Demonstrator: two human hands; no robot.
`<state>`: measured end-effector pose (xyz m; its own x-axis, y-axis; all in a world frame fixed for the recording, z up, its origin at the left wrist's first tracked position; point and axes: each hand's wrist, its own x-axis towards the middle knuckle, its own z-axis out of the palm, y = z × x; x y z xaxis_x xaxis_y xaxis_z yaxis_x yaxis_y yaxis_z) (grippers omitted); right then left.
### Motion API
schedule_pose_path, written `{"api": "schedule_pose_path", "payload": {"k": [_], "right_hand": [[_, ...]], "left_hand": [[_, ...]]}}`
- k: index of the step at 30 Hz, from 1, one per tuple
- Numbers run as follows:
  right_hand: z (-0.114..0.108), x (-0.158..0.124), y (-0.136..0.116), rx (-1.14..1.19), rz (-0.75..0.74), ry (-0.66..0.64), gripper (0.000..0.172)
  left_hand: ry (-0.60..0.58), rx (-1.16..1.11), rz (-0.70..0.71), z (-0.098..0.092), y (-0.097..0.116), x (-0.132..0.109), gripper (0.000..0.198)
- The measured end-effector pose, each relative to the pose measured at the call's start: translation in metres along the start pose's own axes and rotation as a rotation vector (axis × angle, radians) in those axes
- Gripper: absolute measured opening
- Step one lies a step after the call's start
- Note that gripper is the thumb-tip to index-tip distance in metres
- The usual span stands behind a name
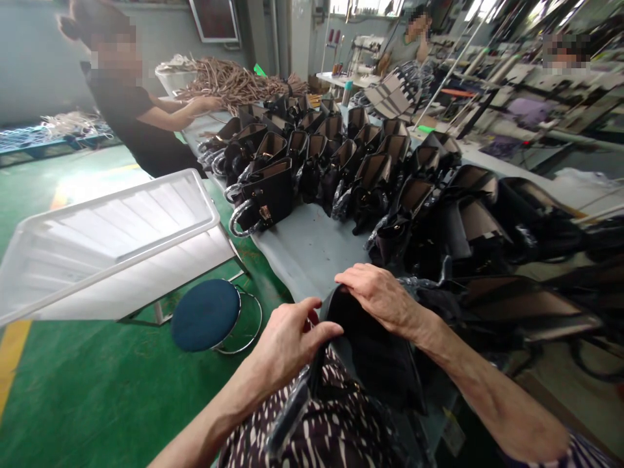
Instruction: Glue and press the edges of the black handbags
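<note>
Close against my body is a black handbag [385, 364], its dark inside showing at the top. My left hand [297, 331] grips the bag's near-left edge, with the thumb on one side and the fingers bent around the other. Across the far upper rim lies my right hand [377, 292], fingers curled over the edge. A plastic-wrapped handle [288, 416] hangs from the bag's left side over my patterned clothing. Beyond my hands, many similar black handbags [268, 195] with brown linings stand crowded on the table [316, 244].
At left, a white plastic tray [195, 185] rests on a low stand beside a blue round stool [207, 315]. A person in dark clothing [127, 110] works by a heap of brown strips [224, 81]. Another person [409, 45] sits near sewing machines at the back.
</note>
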<state>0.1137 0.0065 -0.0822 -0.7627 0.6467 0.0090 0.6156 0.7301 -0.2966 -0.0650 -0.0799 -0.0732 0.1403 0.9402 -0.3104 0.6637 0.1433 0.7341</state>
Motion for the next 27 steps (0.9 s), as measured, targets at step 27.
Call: {"api": "schedule_pose_path", "payload": {"k": [27], "right_hand": [[-0.010, 0.042, 0.018, 0.073, -0.034, -0.169, 0.016]], "left_hand": [[-0.098, -0.042, 0.197, -0.013, -0.024, 0.066, 0.032]]}}
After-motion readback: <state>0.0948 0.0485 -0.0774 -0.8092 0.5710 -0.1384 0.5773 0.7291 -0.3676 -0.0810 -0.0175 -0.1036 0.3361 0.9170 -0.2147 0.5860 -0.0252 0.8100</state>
